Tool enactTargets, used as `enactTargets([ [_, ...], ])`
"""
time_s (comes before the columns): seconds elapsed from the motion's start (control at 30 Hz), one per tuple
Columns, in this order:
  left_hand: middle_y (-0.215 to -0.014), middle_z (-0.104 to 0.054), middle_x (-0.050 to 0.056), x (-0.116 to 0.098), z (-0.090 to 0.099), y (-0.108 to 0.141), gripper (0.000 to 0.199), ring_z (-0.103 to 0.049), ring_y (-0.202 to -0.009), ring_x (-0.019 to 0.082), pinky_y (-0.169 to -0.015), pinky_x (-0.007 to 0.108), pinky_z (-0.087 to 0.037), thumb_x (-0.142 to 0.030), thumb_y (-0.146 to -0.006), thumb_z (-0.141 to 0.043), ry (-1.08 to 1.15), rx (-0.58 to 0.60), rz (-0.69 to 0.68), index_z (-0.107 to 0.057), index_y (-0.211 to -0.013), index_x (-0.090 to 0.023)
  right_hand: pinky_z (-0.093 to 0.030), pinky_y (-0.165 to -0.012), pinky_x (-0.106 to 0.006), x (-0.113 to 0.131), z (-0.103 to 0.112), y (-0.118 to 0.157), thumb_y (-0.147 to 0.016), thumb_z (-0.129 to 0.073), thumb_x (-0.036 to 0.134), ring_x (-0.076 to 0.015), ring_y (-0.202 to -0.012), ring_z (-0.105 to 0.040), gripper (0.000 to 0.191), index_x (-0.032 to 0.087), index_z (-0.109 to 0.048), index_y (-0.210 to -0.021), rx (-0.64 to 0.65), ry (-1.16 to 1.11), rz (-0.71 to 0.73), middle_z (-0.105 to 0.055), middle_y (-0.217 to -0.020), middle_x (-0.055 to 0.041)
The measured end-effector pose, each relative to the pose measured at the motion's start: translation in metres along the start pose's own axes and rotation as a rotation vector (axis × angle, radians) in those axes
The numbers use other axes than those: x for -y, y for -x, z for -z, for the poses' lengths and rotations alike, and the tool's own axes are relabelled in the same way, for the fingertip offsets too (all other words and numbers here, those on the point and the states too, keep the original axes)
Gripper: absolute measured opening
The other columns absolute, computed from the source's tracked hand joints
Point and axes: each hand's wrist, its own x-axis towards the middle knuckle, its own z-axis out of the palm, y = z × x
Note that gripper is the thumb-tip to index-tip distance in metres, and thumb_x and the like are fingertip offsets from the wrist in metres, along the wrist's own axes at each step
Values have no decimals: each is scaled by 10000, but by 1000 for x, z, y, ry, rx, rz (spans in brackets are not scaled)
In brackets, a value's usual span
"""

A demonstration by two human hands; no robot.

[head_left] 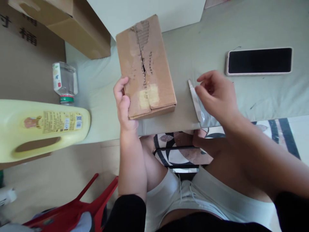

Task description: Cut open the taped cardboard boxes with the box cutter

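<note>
A brown cardboard box is tilted over the near part of the table, with a torn, taped seam running down its top. My left hand is closed on its lower left corner, thumb and fingers against the side. To the right lies a slim pale utility knife, its tip toward the box and its other end near the table's front edge. My right hand hovers just beside the knife, thumb and forefinger slightly apart with nothing between them. The other fingers are curled and partly hidden.
A smartphone lies at the right. On the left are a clear plastic bottle, a large yellow jug and bigger cartons. A white panel stands behind the box. Below left is a red stool.
</note>
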Motion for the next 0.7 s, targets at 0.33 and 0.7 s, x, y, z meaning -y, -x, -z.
enactTargets([
  [0.33,-1240,-593,17,-8,-13,3,415,-538,-1305,239,-1179,390,-389,-589,-891,-481,99,-57,15,-583,-1187,-317,-347,-531,-246,-16,-4,-7,-709,-639,212,-140,-552,-527,530,203,-579,-1235,75,192,46,-637,-691,7],
  [0.7,-1591,-384,-3,-13,-33,12,450,-299,-1540,237,-1267,412,-288,-668,-848,-530,63,-112,-69,-563,-1051,-267,-530,-611,-287,6,11,-24,-745,-547,363,-158,-727,-659,354,276,-504,-1085,5,-848,61,-634,-832,-18],
])
